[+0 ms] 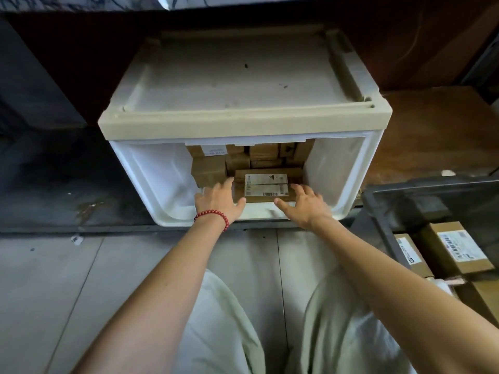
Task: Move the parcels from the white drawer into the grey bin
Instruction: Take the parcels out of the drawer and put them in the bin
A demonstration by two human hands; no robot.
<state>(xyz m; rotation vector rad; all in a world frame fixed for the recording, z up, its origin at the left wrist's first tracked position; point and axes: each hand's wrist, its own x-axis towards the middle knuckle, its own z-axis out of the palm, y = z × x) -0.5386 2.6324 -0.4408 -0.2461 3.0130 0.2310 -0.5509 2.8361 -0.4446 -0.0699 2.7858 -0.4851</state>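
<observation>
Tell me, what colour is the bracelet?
The bracelet is red; the head view shows it best.

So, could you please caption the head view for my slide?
Left hand and right hand reach for a labelled parcel in the white drawer, grey bin at right.

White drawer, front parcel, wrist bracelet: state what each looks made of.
White drawer: likely plastic, translucent glossy walls. Front parcel: brown cardboard, matte, with white printed paper labels. Bracelet: round red beads, slightly shiny; material unclear, perhaps stone or wood.
</observation>
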